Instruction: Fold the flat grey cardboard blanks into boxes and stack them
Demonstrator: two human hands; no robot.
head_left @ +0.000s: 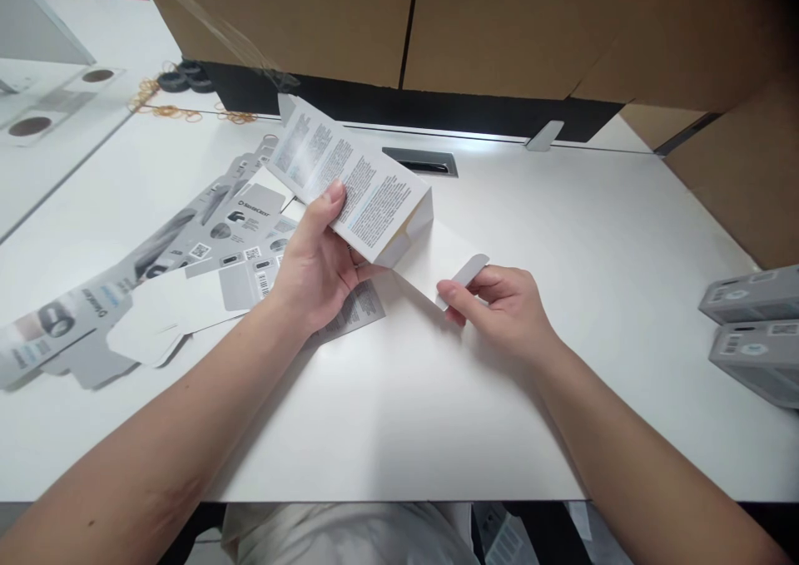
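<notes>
Fingers of the left hand [318,265] wrap the near side of a half-formed printed carton [355,186], thumb on top, holding it tilted just above the table [562,240]. That grip seems meant to steady the sleeve with its open end turned rightward. There the right hand [505,307] pinches the white end flap [465,275] between thumb and forefinger, the other fingers curled under, apparently bending it along its crease. Flat carton blanks [187,257] lie fanned within easy reach at the left, and two closed boxes [752,332] lie together at the right edge. The table is plain white with a cable slot [419,162]. Rubber bands [168,111] lie at the far left, and brown cardboard panels [512,24] wall the back.
</notes>
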